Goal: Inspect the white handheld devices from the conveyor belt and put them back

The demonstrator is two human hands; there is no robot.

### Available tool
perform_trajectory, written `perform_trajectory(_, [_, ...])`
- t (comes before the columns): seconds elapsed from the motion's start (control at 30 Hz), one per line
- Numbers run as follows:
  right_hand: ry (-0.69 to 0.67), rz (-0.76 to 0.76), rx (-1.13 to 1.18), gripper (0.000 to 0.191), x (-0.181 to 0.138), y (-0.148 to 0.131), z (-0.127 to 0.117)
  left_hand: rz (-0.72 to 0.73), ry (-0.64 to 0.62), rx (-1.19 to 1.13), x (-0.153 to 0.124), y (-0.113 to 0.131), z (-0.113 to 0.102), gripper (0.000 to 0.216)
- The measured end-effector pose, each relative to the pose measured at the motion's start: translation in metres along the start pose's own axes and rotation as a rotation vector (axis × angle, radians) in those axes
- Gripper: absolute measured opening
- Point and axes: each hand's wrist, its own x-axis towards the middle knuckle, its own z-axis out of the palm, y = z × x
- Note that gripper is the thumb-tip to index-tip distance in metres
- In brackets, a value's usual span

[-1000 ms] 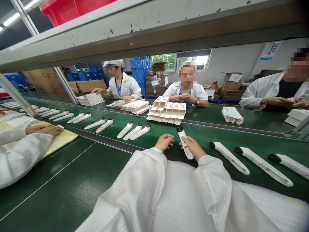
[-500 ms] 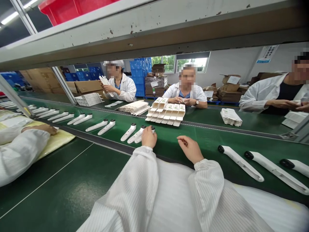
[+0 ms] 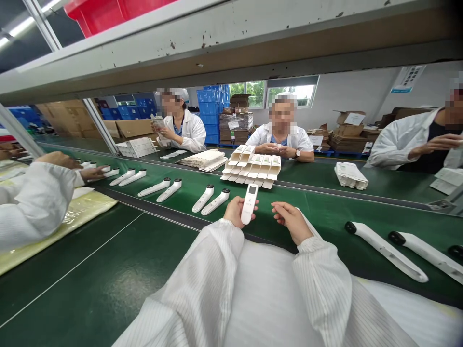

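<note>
My left hand [image 3: 236,212] holds a white handheld device [image 3: 249,204] upright, its small dark display facing me. My right hand [image 3: 291,221] is beside it, fingers loosely curled and holding nothing. Just past my hands lie two similar black-tipped devices [image 3: 216,202] on the green conveyor belt [image 3: 318,207]. Two larger ones [image 3: 385,246] lie to my right, and a further row runs off to the left. A co-worker's hand [image 3: 94,173] reaches over the belt at the left, near the far end of that row.
A stack of white cardboard inserts [image 3: 251,166] stands on the far belt, with more white packaging [image 3: 350,176] to its right. Co-workers in white coats sit opposite. A grey shelf beam [image 3: 217,53] runs overhead, carrying a red bin [image 3: 115,7]. A yellowish sheet [image 3: 61,226] lies at the left.
My left hand has lifted a device from the belt and holds it upright. My right hand, which held a device a second ago, is empty. The co-worker's hand has moved out along the belt.
</note>
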Motion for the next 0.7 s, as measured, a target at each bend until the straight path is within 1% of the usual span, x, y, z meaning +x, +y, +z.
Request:
perform_trajectory(0.07, [0.002,0.002,0.014,0.035,-0.001,-0.001,0.001,-0.011,-0.037,-0.009,-0.005,-0.008,0.012,0.037])
perform_trajectory(0.17, [0.006,-0.024,0.001,0.035,-0.002,-0.004,0.004,-0.027,-0.065,0.039,-0.008,-0.018,0.024,0.046])
perform_trajectory(0.27, [0.042,-0.062,-0.012,0.037,-0.003,-0.007,0.007,-0.03,-0.071,0.068,-0.009,-0.025,0.03,0.05])
perform_trajectory(0.37, [0.087,-0.082,-0.022,0.039,-0.004,-0.009,0.01,-0.018,-0.029,0.067,-0.009,-0.029,0.032,0.046])
perform_trajectory(0.43, [0.05,-0.064,-0.043,0.039,-0.005,-0.009,0.012,0.018,0.021,0.041,-0.008,-0.032,0.032,0.031])
perform_trajectory(0.5, [-0.026,-0.033,-0.04,0.041,-0.007,-0.009,0.013,0.07,0.044,0.014,-0.007,-0.035,0.033,0.016])
perform_trajectory(0.6, [-0.119,0.022,0.043,0.045,-0.009,-0.01,0.012,0.106,0.03,0.043,-0.005,-0.036,0.031,0.017])
perform_trajectory(0.67, [-0.176,0.067,0.103,0.045,-0.011,-0.011,0.01,0.127,0.052,0.184,-0.001,-0.032,0.026,0.015])
perform_trajectory(0.7, [-0.199,0.089,0.127,0.043,-0.011,-0.011,0.008,0.177,0.092,0.311,0.0,-0.028,0.022,0.016])
